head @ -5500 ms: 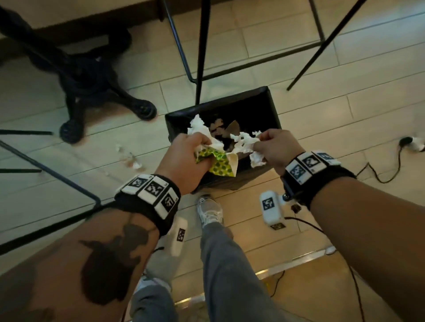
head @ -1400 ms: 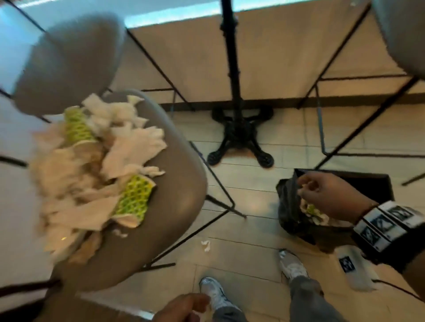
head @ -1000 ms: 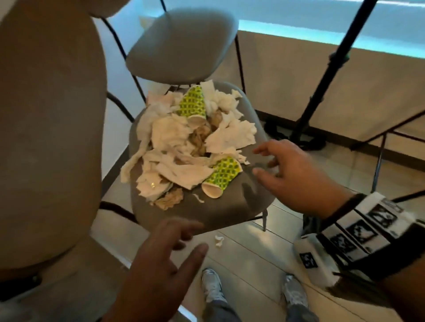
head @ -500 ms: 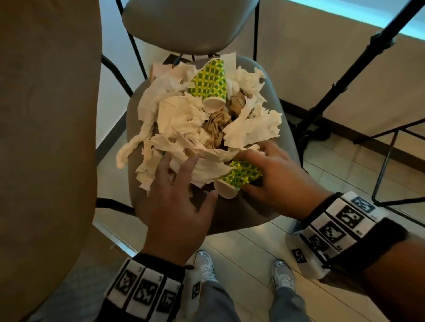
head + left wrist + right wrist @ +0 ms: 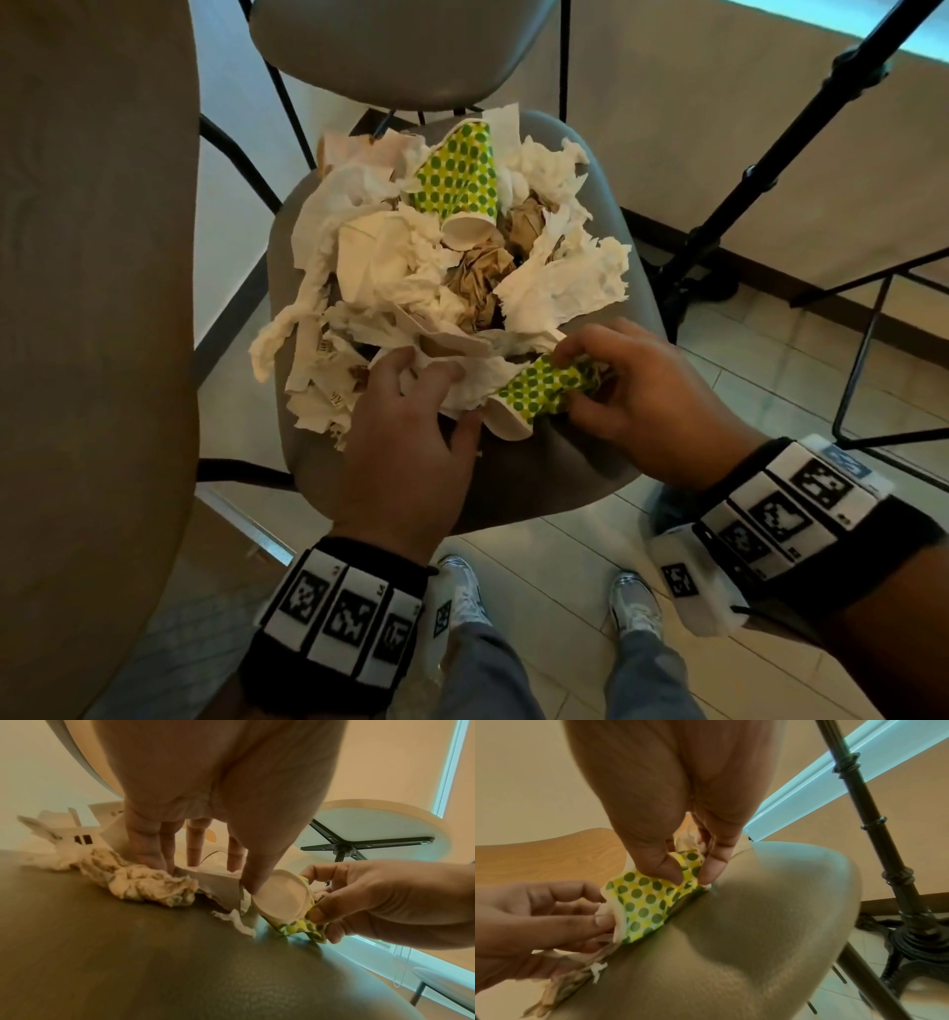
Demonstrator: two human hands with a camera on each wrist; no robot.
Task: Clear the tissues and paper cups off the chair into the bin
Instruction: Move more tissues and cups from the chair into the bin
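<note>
A heap of white tissues with crumpled brown paper covers the grey chair seat. Two green-dotted paper cups lie in it: one at the far side, one crushed at the near edge. My right hand pinches the near cup between thumb and fingers. My left hand is dug into the tissues beside it, fingers curled round a wad, thumb against the cup's rim. The bin is out of view.
A wooden table top fills the left side, close to the chair. Another grey chair stands behind the heap. A black table pedestal and thin black chair legs stand to the right. My feet are on the tiled floor below.
After dropping a load at the bin, I turned to the chair. In the last half second my left hand slid forward into the tissues, and my right fingers closed round the near cup.
</note>
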